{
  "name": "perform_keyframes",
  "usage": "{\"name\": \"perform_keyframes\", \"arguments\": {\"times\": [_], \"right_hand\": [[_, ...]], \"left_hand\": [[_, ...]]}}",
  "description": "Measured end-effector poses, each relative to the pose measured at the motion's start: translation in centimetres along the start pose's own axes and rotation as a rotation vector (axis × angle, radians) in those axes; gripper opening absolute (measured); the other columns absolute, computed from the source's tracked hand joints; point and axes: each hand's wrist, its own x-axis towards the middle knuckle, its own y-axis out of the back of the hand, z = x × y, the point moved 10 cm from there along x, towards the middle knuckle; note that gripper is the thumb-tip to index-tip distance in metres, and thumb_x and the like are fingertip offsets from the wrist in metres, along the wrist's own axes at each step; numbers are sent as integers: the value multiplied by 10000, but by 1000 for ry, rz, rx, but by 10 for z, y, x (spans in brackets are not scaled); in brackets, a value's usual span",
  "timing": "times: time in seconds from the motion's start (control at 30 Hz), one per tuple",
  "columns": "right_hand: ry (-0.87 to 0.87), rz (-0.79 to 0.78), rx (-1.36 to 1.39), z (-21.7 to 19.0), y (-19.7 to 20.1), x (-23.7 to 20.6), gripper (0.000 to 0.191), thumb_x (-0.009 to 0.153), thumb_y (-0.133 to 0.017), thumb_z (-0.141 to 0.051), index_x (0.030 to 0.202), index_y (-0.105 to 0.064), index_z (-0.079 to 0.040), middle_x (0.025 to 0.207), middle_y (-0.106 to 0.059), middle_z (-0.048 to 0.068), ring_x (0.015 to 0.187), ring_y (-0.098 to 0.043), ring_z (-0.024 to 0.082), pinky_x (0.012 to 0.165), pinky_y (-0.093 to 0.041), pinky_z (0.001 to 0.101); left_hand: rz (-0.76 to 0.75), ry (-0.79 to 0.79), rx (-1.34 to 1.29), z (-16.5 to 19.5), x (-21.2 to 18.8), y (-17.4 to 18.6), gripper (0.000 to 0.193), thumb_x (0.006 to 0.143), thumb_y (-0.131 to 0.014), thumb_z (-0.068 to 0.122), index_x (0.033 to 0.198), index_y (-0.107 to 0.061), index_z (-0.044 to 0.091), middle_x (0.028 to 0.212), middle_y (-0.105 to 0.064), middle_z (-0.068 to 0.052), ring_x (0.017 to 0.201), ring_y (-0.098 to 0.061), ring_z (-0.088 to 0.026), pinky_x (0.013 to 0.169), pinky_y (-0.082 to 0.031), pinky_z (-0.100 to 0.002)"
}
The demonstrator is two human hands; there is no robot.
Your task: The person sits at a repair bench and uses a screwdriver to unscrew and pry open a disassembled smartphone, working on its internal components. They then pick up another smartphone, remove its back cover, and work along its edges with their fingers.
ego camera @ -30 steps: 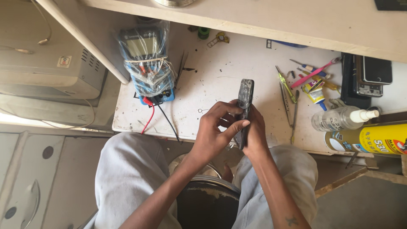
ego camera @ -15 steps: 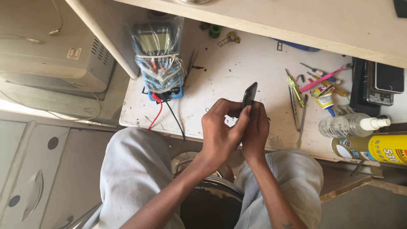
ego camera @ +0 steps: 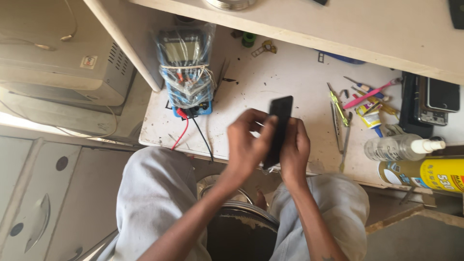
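A black mobile phone (ego camera: 279, 126) stands almost edge-on between both hands, above the front edge of a stained white workbench (ego camera: 290, 77). My left hand (ego camera: 249, 145) wraps its left side, fingers curled over the edge. My right hand (ego camera: 296, 151) grips its right side from behind. The phone's lower end is hidden by the hands. I sit with grey trousers (ego camera: 154, 193) over a dark round stool (ego camera: 241, 232).
A multimeter wrapped in clear plastic (ego camera: 186, 67) with red and black leads lies at the bench's left. Tweezers and small tools (ego camera: 343, 113), a clear spray bottle (ego camera: 401, 147), a yellow can (ego camera: 425, 174) and stacked phones (ego camera: 430, 104) are at the right. A grey machine (ego camera: 53, 58) sits left.
The phone has turned in my hands from face-on to nearly edge-on, and my left hand has shifted further over its side. The view has drifted slightly.
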Motion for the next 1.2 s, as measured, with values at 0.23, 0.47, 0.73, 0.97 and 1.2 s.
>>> {"name": "perform_keyframes", "arguments": {"times": [0.23,0.47,0.73,0.97,1.2], "right_hand": [[-348,-339,235,19,-16,-8,237,1005,-630,-224,1171,-652,-57,884,-570,-59,790,-530,7,709,-502,234],[11,-197,-291,-20,-6,-10,242,1048,-675,-161,1212,-707,14,819,-636,82,631,-506,103,564,-407,265],[277,-242,-27,-76,-21,-30,189,1019,-681,-94,1166,-647,21,1122,-648,54,885,-573,81,738,-497,234],[525,-125,-273,-109,-18,-38,116,969,-739,-47,1033,-665,15,1008,-703,100,883,-686,184,777,-526,305],[505,-143,-315,-113,-23,-41,98,963,-736,-33,990,-654,13,979,-701,112,871,-704,223,780,-533,327]], "left_hand": [[-66,42,-684,-42,41,25,222,1042,-655,199,1088,-684,-16,927,-695,-19,814,-614,-78,749,-518,-241],[-191,141,-949,-40,32,-3,354,976,-700,205,1236,-537,28,1146,-647,-62,1049,-618,-115,926,-492,-307],[-295,222,-1218,-57,35,-21,400,962,-776,206,1228,-522,48,1084,-604,-70,983,-600,-178,927,-502,-394],[-344,218,-1247,-64,31,-27,402,937,-796,232,1204,-541,72,1097,-612,-63,987,-595,-162,943,-485,-375],[-347,255,-1281,-67,25,-28,284,975,-764,245,1124,-583,84,1062,-620,-62,956,-586,-160,916,-475,-385]]}}
